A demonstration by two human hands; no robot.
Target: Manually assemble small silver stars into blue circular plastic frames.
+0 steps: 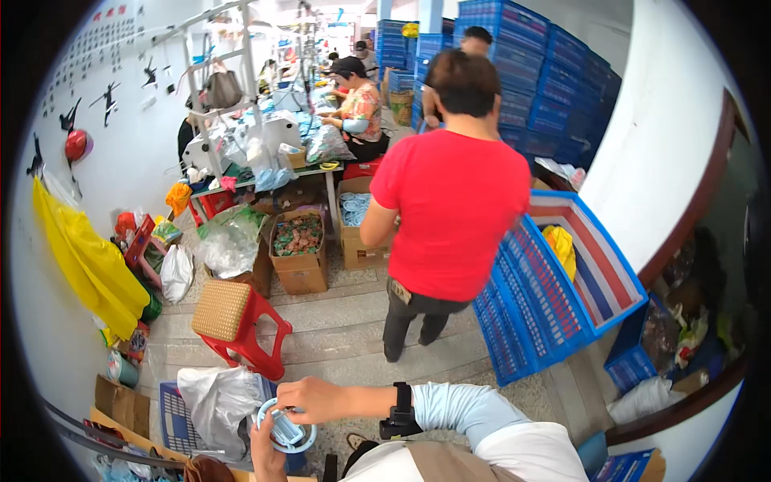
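Close to my body, both hands are at a light blue round plastic piece (308, 442), ring-shaped with a flat part across its middle. My left hand (267, 451) comes up from below, fingers closed on the ring's left rim. From the right, my right hand (318, 400) reaches across with bent fingers pinching at the top of the piece. What exactly those fingertips grip is partly hidden. Just behind the hands is a blue plastic crate (175, 418) with a white plastic bag (217, 398) draped over it.
A red stool (255, 337) with a woven seat stands ahead. Beyond it are cardboard boxes of small parts (299, 277). A person in a red shirt (458, 209) stands beside large blue crates (522, 297). People sit at a worktable (321, 170) farther off.
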